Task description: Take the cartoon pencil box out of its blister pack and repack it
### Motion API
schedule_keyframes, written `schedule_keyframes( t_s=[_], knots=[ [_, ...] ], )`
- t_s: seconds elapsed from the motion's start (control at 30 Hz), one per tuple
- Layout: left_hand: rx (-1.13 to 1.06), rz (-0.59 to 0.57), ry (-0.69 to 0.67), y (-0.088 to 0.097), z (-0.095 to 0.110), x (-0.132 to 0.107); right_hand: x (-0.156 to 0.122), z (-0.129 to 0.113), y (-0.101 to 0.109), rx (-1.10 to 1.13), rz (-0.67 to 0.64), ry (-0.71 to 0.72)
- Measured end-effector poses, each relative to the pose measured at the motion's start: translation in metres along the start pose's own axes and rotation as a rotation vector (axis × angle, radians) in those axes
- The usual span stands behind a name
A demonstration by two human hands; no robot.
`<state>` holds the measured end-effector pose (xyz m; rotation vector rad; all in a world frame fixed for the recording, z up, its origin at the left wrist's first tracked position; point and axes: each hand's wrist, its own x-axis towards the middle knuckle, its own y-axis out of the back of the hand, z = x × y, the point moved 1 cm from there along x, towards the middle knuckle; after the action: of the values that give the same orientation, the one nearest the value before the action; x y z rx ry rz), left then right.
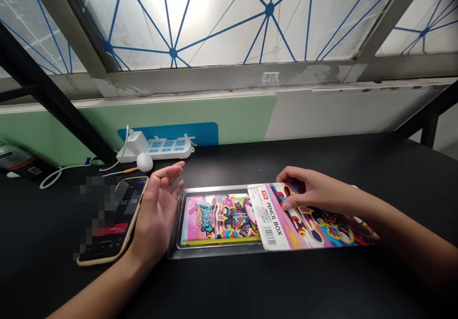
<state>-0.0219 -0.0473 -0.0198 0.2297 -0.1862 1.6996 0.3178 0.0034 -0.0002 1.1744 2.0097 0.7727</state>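
Observation:
A colourful pencil box with a yellow lower edge lies in a clear plastic tray on the black table. Its right part is hidden under a bright printed packaging card marked "PENCIL BOX", with a barcode on its white band. My right hand grips this card, thumb on the printed face and fingers at the far edge. Beside the tray's left end rests my left hand, palm turned towards the tray. Its fingers are loosely bent and apart, with nothing held; whether it touches the tray I cannot tell.
A phone showing a running timer lies left of my left hand. Behind it are a white power strip with a plugged-in adapter, a round white device and a cable. Black frame bars slant down at the left.

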Motion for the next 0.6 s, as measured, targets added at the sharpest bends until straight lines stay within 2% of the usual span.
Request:
schedule_keyframes(
  t_s=[0.17, 0.3, 0.43, 0.53, 0.6],
  knots=[
    [-0.203, 0.058, -0.014, 0.000, -0.002, -0.002, 0.016, -0.040, -0.011, -0.195, 0.005, 0.138],
    [-0.295, 0.077, -0.013, -0.002, -0.002, -0.002, 0.037, -0.093, -0.030, -0.348, -0.070, 0.249],
    [-0.324, 0.077, 0.003, -0.001, 0.001, -0.002, 0.054, -0.142, -0.057, -0.503, -0.048, 0.364],
    [-0.292, 0.084, 0.051, 0.001, 0.000, -0.002, 0.053, -0.158, -0.068, -0.587, 0.009, 0.427],
    [-0.213, 0.084, 0.088, 0.003, -0.002, -0.002, 0.045, -0.154, -0.067, -0.637, 0.093, 0.436]
  ],
)
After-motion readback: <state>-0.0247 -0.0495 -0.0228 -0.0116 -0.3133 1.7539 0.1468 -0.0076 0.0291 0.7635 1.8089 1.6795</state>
